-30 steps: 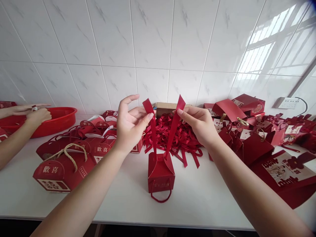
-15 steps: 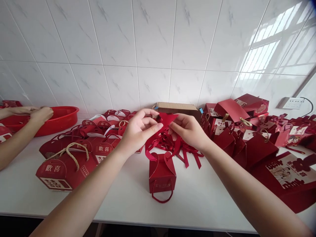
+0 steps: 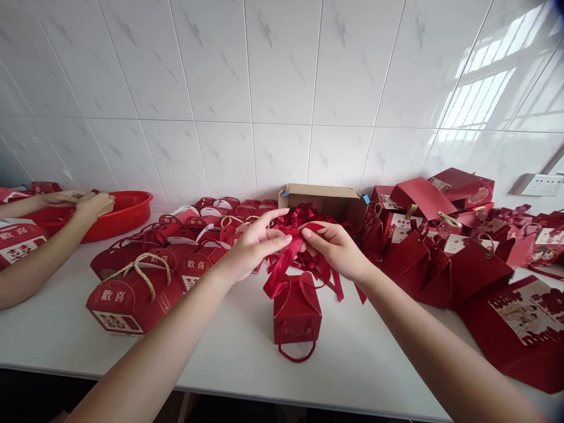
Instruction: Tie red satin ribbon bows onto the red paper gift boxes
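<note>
A small red gift box (image 3: 297, 311) with a cord handle stands on the white table (image 3: 229, 358) in front of me. A red ribbon (image 3: 286, 261) runs up from its top. My left hand (image 3: 253, 247) and my right hand (image 3: 337, 249) meet just above the box, both pinching the ribbon ends, which cross between my fingertips. The ribbon bends into loose loops below my fingers.
A heap of red ribbons (image 3: 308, 220) lies behind the box by an open cardboard box (image 3: 326, 197). Red handled gift boxes (image 3: 132, 294) crowd the left, red bags (image 3: 440, 258) the right. Another person's hands (image 3: 88, 202) work at a red basin (image 3: 127, 211) far left.
My hands came down and together from holding the two ribbon ends up and apart. The ends now cross above the box, and the view has shifted slightly left.
</note>
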### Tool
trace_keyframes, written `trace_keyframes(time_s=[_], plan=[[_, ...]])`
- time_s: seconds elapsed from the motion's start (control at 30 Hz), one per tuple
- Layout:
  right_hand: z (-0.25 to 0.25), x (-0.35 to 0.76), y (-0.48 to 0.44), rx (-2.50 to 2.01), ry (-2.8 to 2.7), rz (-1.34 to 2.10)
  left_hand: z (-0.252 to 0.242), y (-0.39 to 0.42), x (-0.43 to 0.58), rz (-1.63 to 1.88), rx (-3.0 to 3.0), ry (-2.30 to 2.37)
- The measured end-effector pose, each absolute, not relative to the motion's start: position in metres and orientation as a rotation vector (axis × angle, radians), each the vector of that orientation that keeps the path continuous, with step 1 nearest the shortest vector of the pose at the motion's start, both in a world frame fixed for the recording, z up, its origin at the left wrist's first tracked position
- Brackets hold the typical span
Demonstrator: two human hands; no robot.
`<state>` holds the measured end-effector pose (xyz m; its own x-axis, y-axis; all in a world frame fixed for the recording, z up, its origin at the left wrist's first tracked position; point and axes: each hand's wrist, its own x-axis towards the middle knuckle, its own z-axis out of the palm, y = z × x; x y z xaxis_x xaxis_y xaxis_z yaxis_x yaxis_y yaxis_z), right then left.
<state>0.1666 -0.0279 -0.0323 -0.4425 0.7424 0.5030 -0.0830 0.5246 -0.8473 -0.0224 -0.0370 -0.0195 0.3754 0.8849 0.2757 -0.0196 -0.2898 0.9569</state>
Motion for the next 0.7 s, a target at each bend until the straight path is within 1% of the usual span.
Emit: trace_keyframes(time_s=[0.13,0.23,0.3,0.4,0.5,0.6,0.7], plan=[[-0.0379,0.1717,-0.0243,-0.544,-1.876,0.968,-0.0258,-0.0323,-0.0285,1.112,1.470,0.731],[-0.0399,0.1731,-0.0255,-0.600,-1.947,0.787,-0.0287,-0.0339,-0.0284,1.089,1.374,0.729],[-0.0403,0.1722,-0.0265,-0.658,-1.963,0.697,-0.0294,-0.0370,-0.0274,1.002,1.398,0.743],[-0.0402,0.1707,-0.0272,-0.685,-1.981,0.655,-0.0299,-0.0402,-0.0266,0.876,1.491,0.738],[-0.0399,0.1720,-0.0273,-0.629,-2.021,0.589,-0.0306,-0.0388,-0.0275,0.932,1.496,0.774],[-0.0397,0.1755,-0.0275,-0.547,-2.135,0.347,-0.0305,-0.0357,-0.0288,1.000,1.423,0.849],[-0.0407,0.1778,-0.0275,-0.508,-2.292,-0.072,-0.0295,-0.0348,-0.0290,1.022,1.355,0.885]])
